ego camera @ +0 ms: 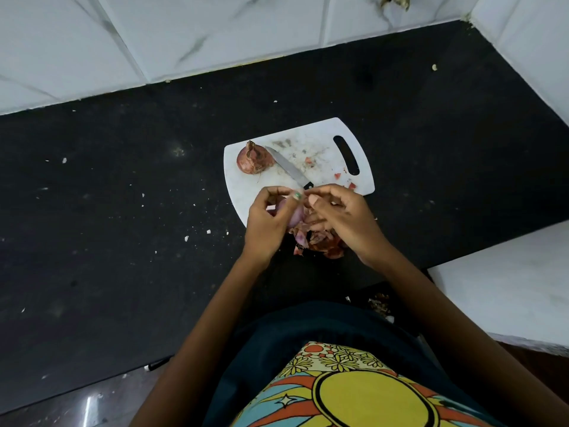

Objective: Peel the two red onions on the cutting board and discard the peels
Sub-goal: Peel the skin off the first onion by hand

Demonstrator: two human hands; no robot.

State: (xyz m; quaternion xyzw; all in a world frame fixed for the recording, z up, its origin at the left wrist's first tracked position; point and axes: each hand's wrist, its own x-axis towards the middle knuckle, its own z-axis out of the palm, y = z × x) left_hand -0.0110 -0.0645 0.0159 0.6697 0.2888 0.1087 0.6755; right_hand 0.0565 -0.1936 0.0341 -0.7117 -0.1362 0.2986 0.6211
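Observation:
A white cutting board point(323, 140) lies on the black counter. One red onion point(254, 158) in its dry skin sits on the board's far left. My left hand point(268, 220) grips a second, pale purple, partly peeled onion point(295, 215) over the board's near edge. My right hand point(338, 217) pinches a bit of its skin at the top, fingertips meeting those of the left hand. A heap of torn peels point(320, 241) lies under my hands at the board's near edge. Most of the held onion is hidden by my fingers.
A knife point(289, 169) lies on the board beside the whole onion, its black handle toward my hands. Small red scraps point(338, 175) dot the board. Crumbs speckle the counter point(123, 195). A tiled wall point(184, 35) runs behind; a white ledge point(508, 288) stands at the right.

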